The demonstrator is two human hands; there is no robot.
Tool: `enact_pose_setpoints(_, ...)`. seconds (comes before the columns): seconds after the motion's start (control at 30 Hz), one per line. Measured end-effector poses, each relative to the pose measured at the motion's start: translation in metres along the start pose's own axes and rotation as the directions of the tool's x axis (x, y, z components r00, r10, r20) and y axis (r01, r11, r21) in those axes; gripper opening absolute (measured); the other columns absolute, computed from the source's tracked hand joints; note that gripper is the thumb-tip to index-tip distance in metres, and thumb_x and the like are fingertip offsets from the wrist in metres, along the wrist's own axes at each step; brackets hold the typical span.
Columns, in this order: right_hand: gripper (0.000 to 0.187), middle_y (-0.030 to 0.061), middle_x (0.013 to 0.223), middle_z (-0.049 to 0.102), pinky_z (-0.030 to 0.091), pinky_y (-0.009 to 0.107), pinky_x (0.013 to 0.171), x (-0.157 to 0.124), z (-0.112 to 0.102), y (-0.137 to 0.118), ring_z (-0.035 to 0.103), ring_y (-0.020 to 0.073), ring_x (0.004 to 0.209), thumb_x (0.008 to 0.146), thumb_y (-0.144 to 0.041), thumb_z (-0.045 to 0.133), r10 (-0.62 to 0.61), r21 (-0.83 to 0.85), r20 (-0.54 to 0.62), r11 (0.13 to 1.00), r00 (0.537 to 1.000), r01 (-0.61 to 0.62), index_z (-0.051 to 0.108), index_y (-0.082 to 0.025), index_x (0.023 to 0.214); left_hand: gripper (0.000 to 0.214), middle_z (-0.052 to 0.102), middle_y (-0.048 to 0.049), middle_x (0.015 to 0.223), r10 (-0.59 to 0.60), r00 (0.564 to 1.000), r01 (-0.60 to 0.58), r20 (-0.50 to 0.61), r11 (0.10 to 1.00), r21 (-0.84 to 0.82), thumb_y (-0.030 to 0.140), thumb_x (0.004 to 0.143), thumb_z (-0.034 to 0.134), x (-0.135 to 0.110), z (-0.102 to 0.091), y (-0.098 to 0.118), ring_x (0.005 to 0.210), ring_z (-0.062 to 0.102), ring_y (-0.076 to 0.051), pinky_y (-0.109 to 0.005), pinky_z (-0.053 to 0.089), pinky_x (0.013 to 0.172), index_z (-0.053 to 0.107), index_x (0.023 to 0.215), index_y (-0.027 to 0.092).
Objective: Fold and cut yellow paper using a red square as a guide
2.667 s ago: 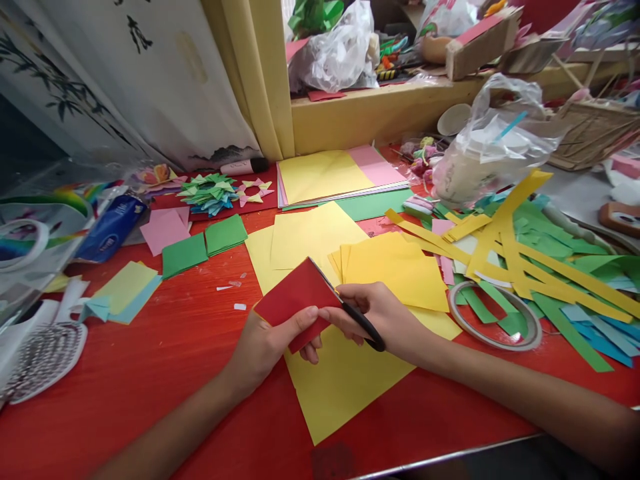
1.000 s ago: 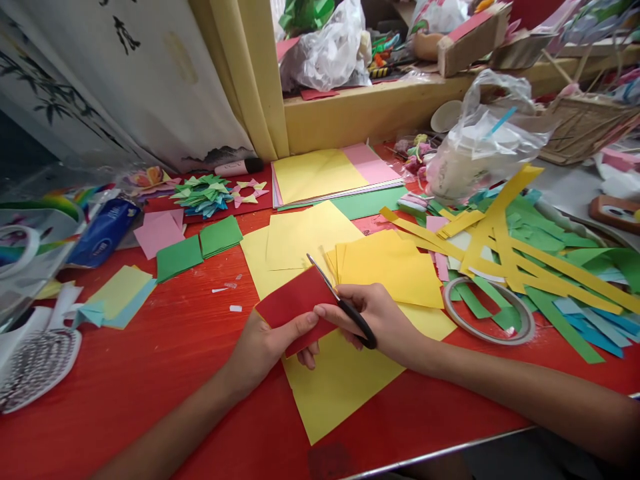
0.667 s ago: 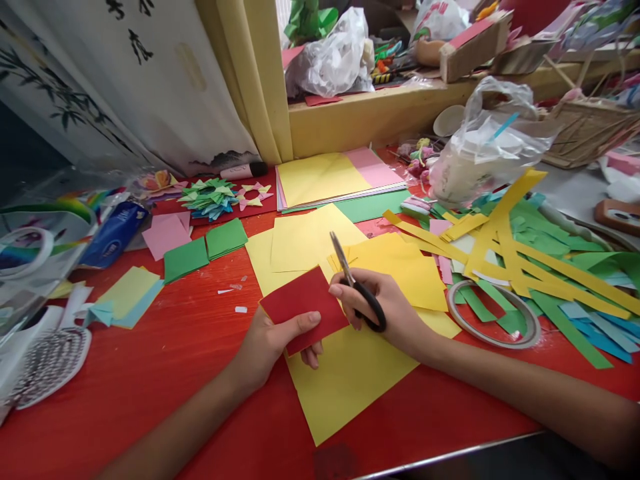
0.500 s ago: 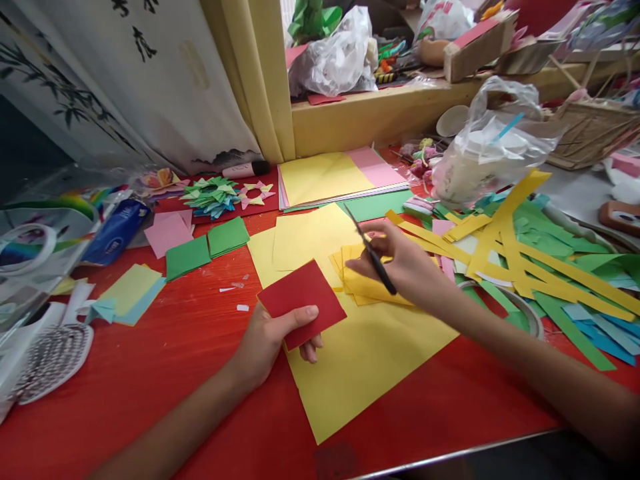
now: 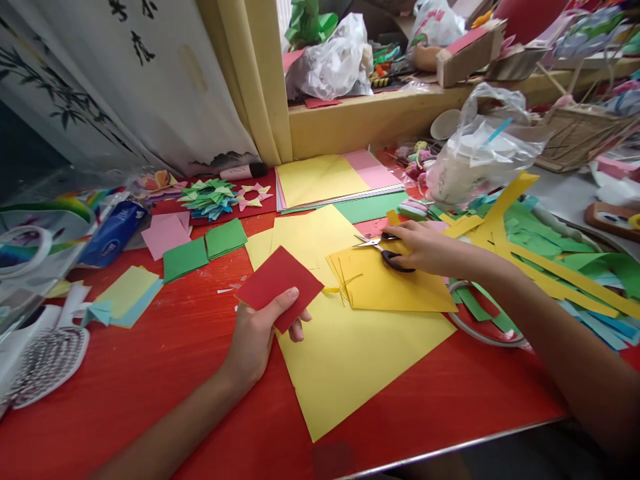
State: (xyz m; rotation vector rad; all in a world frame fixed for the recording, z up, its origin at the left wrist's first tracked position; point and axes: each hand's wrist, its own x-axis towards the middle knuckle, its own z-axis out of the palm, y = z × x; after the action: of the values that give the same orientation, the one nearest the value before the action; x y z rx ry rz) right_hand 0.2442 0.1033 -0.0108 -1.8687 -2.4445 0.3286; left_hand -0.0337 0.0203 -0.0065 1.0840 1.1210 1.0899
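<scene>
My left hand point(image 5: 257, 337) holds a square of red paper point(image 5: 283, 283), thumb on top and fingers underneath; a thin yellow edge shows at its left side. My right hand point(image 5: 425, 247) has its fingers at the black handles of a pair of scissors point(image 5: 387, 253). The scissors lie low over a stack of deep yellow paper point(image 5: 400, 293), blades slightly parted and pointing left. Beneath that stack and my left hand spreads a large pale yellow sheet point(image 5: 350, 373). Thin yellow trimmings point(image 5: 343, 290) lie by the stack's left edge.
Green paper squares point(image 5: 185, 259), pink squares point(image 5: 165, 235) and folded paper stars point(image 5: 210, 199) lie to the left. Stacked coloured sheets point(image 5: 323, 180) lie at the back. On the right are yellow strips point(image 5: 555, 270), a tape roll point(image 5: 487, 340) and a bagged cup point(image 5: 463, 167).
My right hand has lowered the scissors onto the yellow stack, turning the blades leftward. My left hand has shifted a little left and up with the red paper, which has rotated.
</scene>
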Motion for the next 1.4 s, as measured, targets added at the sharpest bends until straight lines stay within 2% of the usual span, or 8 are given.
enact_pose_setpoints(0.2, 0.038, 0.0139, 0.115, 0.051, 0.034, 0.041, 0.093, -0.014, -0.015, -0.038, 0.045, 0.0284, 0.11, 0.079, -0.04, 0.05, 0.031, 0.278, -0.269, 0.96, 0.963, 0.047, 0.055, -0.016, 0.109, 0.018, 0.062, 0.0006, 0.058, 0.051, 0.998, -0.05, -0.035, 0.998, 0.044, 0.026, 0.079, 0.054, -0.002, -0.001, -0.001, 0.04, 0.051, -0.009, -0.024, 0.043, 0.045, 0.058, 0.065, 0.015)
enact_pose_setpoints(0.23, 0.037, 0.0115, 0.114, 0.053, 0.037, 0.038, 0.092, -0.018, -0.015, -0.051, 0.049, 0.0244, 0.106, 0.081, -0.041, 0.048, 0.034, 0.44, -0.275, 0.893, 0.961, 0.094, 0.054, -0.018, 0.109, 0.021, 0.062, 0.0002, 0.057, 0.031, 1.0, -0.032, 0.002, 0.997, 0.07, 0.027, 0.079, 0.055, -0.002, 0.0, -0.002, 0.041, 0.052, -0.009, -0.024, 0.044, 0.046, 0.058, 0.063, 0.015)
enact_pose_setpoints(0.33, 0.033, 0.0056, 0.099, 0.06, 0.05, 0.03, 0.072, -0.028, -0.003, -0.086, 0.06, 0.0176, 0.088, 0.079, -0.043, 0.051, -0.226, 0.863, 0.024, 0.497, 0.974, 0.094, 0.054, -0.02, 0.102, 0.022, 0.063, -0.0009, 0.055, -0.053, 0.992, 0.034, 0.116, 0.987, 0.16, 0.031, 0.077, 0.057, -0.004, 0.002, -0.003, 0.044, 0.055, -0.012, -0.024, 0.047, 0.048, 0.06, 0.062, 0.015)
enact_pose_setpoints(0.4, 0.025, 0.0028, 0.076, 0.059, 0.052, 0.027, 0.058, -0.031, 0.009, -0.101, 0.063, 0.0173, 0.075, 0.079, -0.041, 0.052, -0.378, 0.933, 0.157, 0.36, 0.912, -0.012, 0.055, -0.016, 0.081, 0.022, 0.062, -0.0012, 0.055, -0.101, 0.986, 0.07, 0.13, 0.972, 0.225, 0.034, 0.075, 0.059, -0.004, 0.003, -0.004, 0.047, 0.057, -0.013, -0.024, 0.047, 0.048, 0.061, 0.064, 0.015)
enact_pose_setpoints(0.5, 0.024, -0.0019, 0.06, 0.052, 0.049, 0.023, 0.048, -0.031, 0.022, -0.109, 0.063, 0.0144, 0.061, 0.079, -0.038, 0.054, -0.28, 0.967, 0.161, 0.237, 0.946, -0.094, 0.048, -0.017, 0.07, 0.022, 0.061, -0.0007, 0.056, -0.096, 0.995, 0.084, 0.03, 0.955, 0.285, 0.037, 0.074, 0.059, -0.001, 0.002, -0.006, 0.051, 0.056, -0.012, -0.023, 0.046, 0.049, 0.061, 0.069, 0.015)
enact_pose_setpoints(0.67, 0.021, -0.0001, 0.058, 0.058, 0.05, 0.022, 0.052, -0.028, 0.023, -0.104, 0.061, 0.0118, 0.056, 0.081, -0.033, 0.053, -0.124, 0.976, 0.139, 0.185, 0.982, -0.114, 0.049, -0.016, 0.069, 0.022, 0.06, -0.0012, 0.086, 0.061, 0.997, -0.047, -0.057, 0.973, 0.227, 0.035, 0.074, 0.058, 0.005, 0.0, -0.01, 0.069, 0.053, -0.012, -0.023, 0.048, 0.055, 0.056, 0.09, 0.019)
enact_pose_setpoints(1.0, 0.026, 0.0001, 0.055, 0.058, 0.046, 0.02, 0.043, -0.028, 0.029, -0.107, 0.06, 0.0118, 0.05, 0.077, -0.039, 0.057, -0.116, 0.98, 0.141, 0.155, 0.983, -0.123, 0.049, -0.016, 0.069, 0.022, 0.054, 0.0018, 0.077, 0.124, 0.981, -0.068, -0.152, 0.942, 0.328, 0.032, 0.073, 0.06, 0.007, -0.004, -0.015, 0.076, 0.051, -0.011, -0.021, 0.042, 0.066, 0.056, 0.091, 0.02)
enact_pose_setpoints(1.4, 0.022, -0.0025, 0.066, 0.053, 0.052, 0.024, 0.055, -0.029, 0.025, -0.105, 0.064, 0.0136, 0.061, 0.077, -0.037, 0.057, -0.087, 0.989, 0.142, 0.061, 0.986, -0.137, 0.046, -0.018, 0.076, 0.03, 0.052, 0.0018, 0.076, 0.137, 0.981, -0.087, -0.135, 0.941, 0.326, 0.033, 0.076, 0.057, 0.007, -0.004, -0.013, 0.075, 0.054, -0.012, -0.024, 0.044, 0.068, 0.05, 0.102, 0.02)
